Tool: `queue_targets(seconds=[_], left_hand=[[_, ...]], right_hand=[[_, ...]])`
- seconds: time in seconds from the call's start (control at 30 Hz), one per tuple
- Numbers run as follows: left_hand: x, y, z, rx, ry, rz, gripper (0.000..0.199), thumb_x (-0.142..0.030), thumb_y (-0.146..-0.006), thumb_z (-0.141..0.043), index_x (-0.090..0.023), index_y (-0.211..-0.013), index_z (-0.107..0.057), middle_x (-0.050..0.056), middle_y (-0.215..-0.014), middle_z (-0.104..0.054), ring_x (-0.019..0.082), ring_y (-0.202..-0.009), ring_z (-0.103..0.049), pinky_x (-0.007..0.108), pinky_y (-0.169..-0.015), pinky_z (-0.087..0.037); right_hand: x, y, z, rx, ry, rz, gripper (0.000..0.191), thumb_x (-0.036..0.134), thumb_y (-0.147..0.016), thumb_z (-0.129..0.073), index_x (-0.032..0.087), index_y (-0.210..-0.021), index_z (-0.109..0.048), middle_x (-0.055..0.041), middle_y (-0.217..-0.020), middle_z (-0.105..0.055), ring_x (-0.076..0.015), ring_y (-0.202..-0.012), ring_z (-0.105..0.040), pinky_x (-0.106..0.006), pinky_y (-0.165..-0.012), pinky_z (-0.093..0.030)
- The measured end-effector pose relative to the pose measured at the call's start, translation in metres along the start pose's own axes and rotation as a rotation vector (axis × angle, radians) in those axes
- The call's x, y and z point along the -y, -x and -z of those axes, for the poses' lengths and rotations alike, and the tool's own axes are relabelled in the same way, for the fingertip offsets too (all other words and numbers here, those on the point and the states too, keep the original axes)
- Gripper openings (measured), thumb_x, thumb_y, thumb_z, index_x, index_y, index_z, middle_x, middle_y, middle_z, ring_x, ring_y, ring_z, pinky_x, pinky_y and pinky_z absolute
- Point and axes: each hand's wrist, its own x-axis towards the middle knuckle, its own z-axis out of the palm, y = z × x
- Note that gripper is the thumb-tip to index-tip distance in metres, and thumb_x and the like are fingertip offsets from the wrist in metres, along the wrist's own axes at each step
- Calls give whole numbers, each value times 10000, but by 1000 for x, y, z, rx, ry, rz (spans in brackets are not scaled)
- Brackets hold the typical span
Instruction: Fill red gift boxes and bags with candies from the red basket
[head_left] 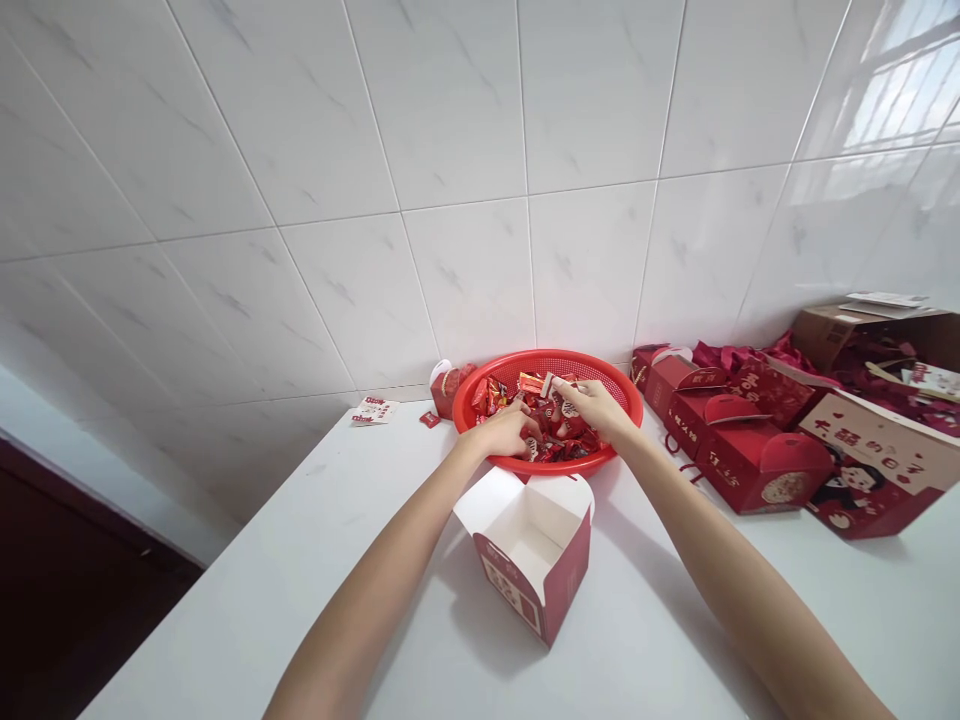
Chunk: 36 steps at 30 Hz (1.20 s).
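A red plastic basket (626, 385) near the wall holds many wrapped candies (574, 445), mostly red. Inside it, my left hand (506, 432) has its fingers curled down among the candies; what they hold, if anything, is hidden. My right hand (592, 405) is over the basket's right side, pinching a small pale-and-brown wrapped candy (547, 385) between thumb and fingers. In front of the basket, between my forearms, stands a red gift box (566, 580) with its top flaps open, its white inside showing no contents.
At right, several closed red gift boxes (757, 455) stand beside a larger printed box (877, 470). A brown carton (821, 335) is behind them. Left of the basket are a small red box (448, 392), a loose candy (429, 419) and printed cards (373, 410). The tiled wall (472, 270) borders the white table (315, 560).
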Motion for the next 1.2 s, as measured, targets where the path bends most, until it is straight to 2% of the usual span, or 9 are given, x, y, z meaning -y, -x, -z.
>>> queue_targets(seconds=[0.17,0.27,0.4,0.57,0.67,0.8,0.9,1.03,1.2], left_hand=[[5,-3,-2,-139,110,-107,140,-225,-705,-704,-190,-835,-745,79,-1132,-661,279,-1121,-584,317,-940,-472],[7,-3,-1,-187,339,-190,273,-427,-776,-689,-182,-882,-748,56,-970,-720,252,-994,-626,312,-871,-476],[12,-4,-2,-234,550,-180,494,-619,-789,-632,-139,-722,-727,21,-669,-648,162,-653,-560,273,-617,-419],[15,-6,-2,-302,675,-221,376,-514,-738,-724,-142,-685,-742,5,-621,-641,135,-614,-531,269,-629,-420],[15,-5,-1,-316,757,-235,285,-431,-698,-760,-148,-675,-749,15,-639,-670,151,-643,-568,284,-672,-456],[15,-3,1,-302,804,-217,254,-398,-680,-767,-146,-656,-743,25,-646,-683,159,-647,-591,293,-676,-478],[16,-3,1,-346,908,-201,245,-397,-679,-764,-156,-682,-720,18,-675,-690,167,-684,-629,289,-694,-508],[17,-6,-1,-457,1115,-113,232,-374,-712,-724,-177,-651,-617,-8,-656,-673,167,-654,-665,288,-672,-556],[19,-7,-3,-445,1191,0,196,-347,-785,-687,-181,-729,-598,6,-695,-706,182,-649,-707,302,-651,-586]], right_hand=[[0,0,0,18,18,-9,432,558,-855,-659,176,-660,-606,-38,-558,-649,-164,-407,-594,-271,-411,-512],[0,1,-2,96,56,33,473,604,-852,-631,180,-645,-593,-30,-528,-633,-174,-419,-611,-269,-422,-508],[-1,1,-4,221,79,78,513,683,-831,-594,191,-687,-568,3,-512,-612,-150,-391,-580,-245,-394,-464],[-5,0,-4,297,109,120,531,718,-860,-502,200,-787,-596,3,-562,-619,-170,-470,-608,-267,-442,-486],[-8,-3,-3,263,171,219,507,675,-886,-499,194,-818,-642,-34,-689,-665,-214,-695,-667,-328,-644,-552],[-11,-8,-2,214,247,317,505,632,-924,-443,187,-802,-648,-57,-814,-676,-241,-883,-648,-379,-854,-517],[-11,-10,-1,106,238,319,509,633,-931,-421,182,-801,-620,-55,-805,-660,-237,-831,-641,-368,-809,-520],[-9,-9,0,-15,145,225,430,595,-947,-428,195,-887,-575,-52,-816,-665,-206,-686,-644,-320,-617,-539],[-11,-9,-3,117,225,267,397,556,-937,-478,208,-1037,-642,-46,-897,-679,-174,-615,-633,-308,-563,-548]])
